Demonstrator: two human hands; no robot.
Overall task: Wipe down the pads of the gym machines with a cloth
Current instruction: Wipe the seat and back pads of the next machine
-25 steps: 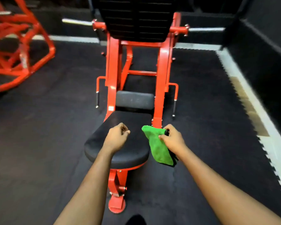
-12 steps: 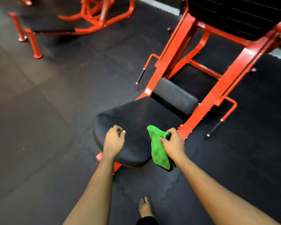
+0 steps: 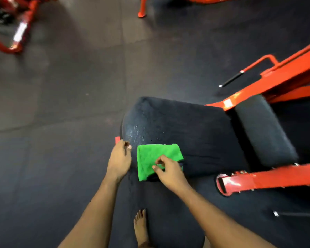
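Orange frame (image 3: 276,81) holds the black seat pad (image 3: 186,126); the green cloth (image 3: 150,158) lies on its near end. The right hand (image 3: 170,171) pinches it with the fingers; the left hand (image 3: 119,159) curls at the pad's edge, grip unclear. Such a light pinch may bunch the cloth and miss the droplets (image 3: 138,130).

The green cloth (image 3: 154,158) is folded and rests on the near end of the big black seat pad (image 3: 186,129). The seat pad has tiny shiny specks on its left side. A smaller black pad (image 3: 263,133) sits just beside it on the right.
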